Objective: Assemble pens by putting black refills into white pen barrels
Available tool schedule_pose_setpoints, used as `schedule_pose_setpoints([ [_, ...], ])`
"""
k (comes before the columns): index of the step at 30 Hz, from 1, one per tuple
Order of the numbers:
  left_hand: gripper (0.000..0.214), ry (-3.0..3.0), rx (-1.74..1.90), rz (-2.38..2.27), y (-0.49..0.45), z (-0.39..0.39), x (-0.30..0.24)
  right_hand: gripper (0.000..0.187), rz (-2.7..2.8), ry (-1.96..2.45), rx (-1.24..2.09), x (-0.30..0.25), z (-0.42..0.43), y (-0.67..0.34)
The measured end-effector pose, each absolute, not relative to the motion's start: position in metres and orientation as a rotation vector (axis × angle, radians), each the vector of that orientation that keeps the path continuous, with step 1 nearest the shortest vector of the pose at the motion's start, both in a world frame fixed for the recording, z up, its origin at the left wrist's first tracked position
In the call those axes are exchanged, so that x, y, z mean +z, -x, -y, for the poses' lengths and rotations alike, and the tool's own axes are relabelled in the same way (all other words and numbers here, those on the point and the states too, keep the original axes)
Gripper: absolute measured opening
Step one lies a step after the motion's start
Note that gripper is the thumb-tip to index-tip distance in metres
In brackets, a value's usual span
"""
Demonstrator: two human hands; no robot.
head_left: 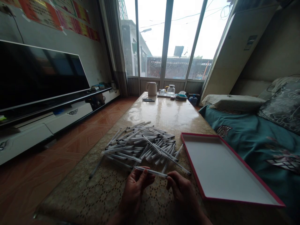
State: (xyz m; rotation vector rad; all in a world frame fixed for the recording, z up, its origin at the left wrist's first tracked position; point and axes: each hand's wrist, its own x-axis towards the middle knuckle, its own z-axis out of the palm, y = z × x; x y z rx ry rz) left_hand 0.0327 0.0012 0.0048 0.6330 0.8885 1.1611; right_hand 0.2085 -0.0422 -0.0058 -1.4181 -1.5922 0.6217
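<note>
Between my two hands a white pen [154,172] is held roughly level above the table's near part. My left hand [138,182] pinches it toward its left end, thumb on top. The fingers of my right hand [180,185] are closed on its right end. Just beyond lies a loose heap of white pens [140,142] with dark tips, pointing in many directions. To the right of the heap sits a shallow box lid [225,168] with a white inside and a red rim; no pens show in it.
The long table [161,114] has a patterned, glossy cover. At its far end stand a beige kettle [152,89], a glass pot [171,90] and a tissue pack [181,96]. A sofa [248,134] borders the right side; a television [42,75] stands left.
</note>
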Motion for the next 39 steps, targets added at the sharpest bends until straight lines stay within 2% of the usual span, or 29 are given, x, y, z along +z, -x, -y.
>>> schedule_pose_setpoints([
  [3, 0.033, -0.629, 1.164, -0.882, -0.0329, -0.0018, 0.0044, 0.026, 1.545, 1.404, 0.675, -0.0049, 0.0412, -0.2089],
  [6, 0.031, -0.634, 1.158, -0.875, -0.0328, -0.0021, 0.0050, 0.030, 1.556, 1.398, 0.680, -0.0066, 0.0405, -0.2091],
  [9, 0.032, -0.634, 1.161, -0.876, -0.0327, -0.0016, 0.0060, 0.042, 1.587, 1.395, 0.617, -0.0076, 0.0414, -0.2081],
  [14, 0.033, -0.621, 1.169, -0.883, -0.0329, -0.0013, 0.0047, 0.028, 1.489, 1.388, 0.708, -0.0052, 0.0430, -0.2065],
  [18, 0.031, -0.633, 1.166, -0.882, -0.0327, -0.0013, 0.0047, 0.033, 1.529, 1.366, 0.666, -0.0067, 0.0419, -0.2073],
  [21, 0.030, -0.652, 1.167, -0.877, -0.0329, -0.0009, 0.0064, 0.044, 1.571, 1.361, 0.623, -0.0083, 0.0417, -0.2071],
  [28, 0.033, -0.573, 1.214, -0.891, -0.0336, -0.0016, 0.0084, 0.025, 1.291, 1.309, 0.909, -0.0044, 0.0433, -0.2045],
  [39, 0.034, -0.603, 1.180, -0.921, -0.0344, -0.0001, 0.0109, 0.027, 1.079, 1.161, 1.165, -0.0074, 0.0374, -0.2065],
])
